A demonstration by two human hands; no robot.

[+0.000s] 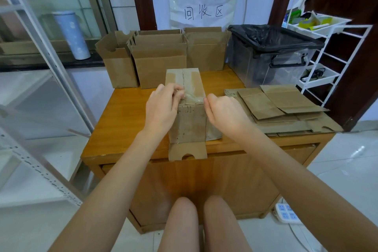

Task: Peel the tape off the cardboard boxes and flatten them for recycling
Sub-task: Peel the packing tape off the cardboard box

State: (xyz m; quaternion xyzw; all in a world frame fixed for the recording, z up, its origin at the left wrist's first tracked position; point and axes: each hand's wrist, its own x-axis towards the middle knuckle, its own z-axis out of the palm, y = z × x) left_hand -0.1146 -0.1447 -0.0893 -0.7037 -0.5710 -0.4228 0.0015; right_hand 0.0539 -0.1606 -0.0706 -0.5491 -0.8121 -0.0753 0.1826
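Room: pale tiled floor and white walls are surrounding a wooden surface point(126, 112), with a paper sign point(202, 13) bearing handwritten characters hanging on the wall behind it.
Taped box point(187, 108): it is standing upright near the front edge of the surface, between the two hands, with one bottom flap point(187, 151) hanging over the edge.
Tape point(193, 96): clear strips are lying along the box's top seam, and the near end is lifting off as a loose, crinkled piece at the top front edge.
Left hand point(161, 108): it is resting on the box's upper left corner, its fingers point(178, 91) curling in and pinching the lifted end of the tape.
Right hand point(225, 114): it is sitting just beside the box's right side, fingers curling inward; whether they are gripping tape or only touching the cardboard cannot be told.
Open boxes point(159, 59): three are standing in a row at the back of the surface, flaps up.
Flattened cardboard point(282, 108): a stack is lying on the right part of the surface.
Bin point(272, 55): a clear tub lined with a black bag is sitting at the back right corner.
White rack point(327, 51): it is standing to the right of the surface.
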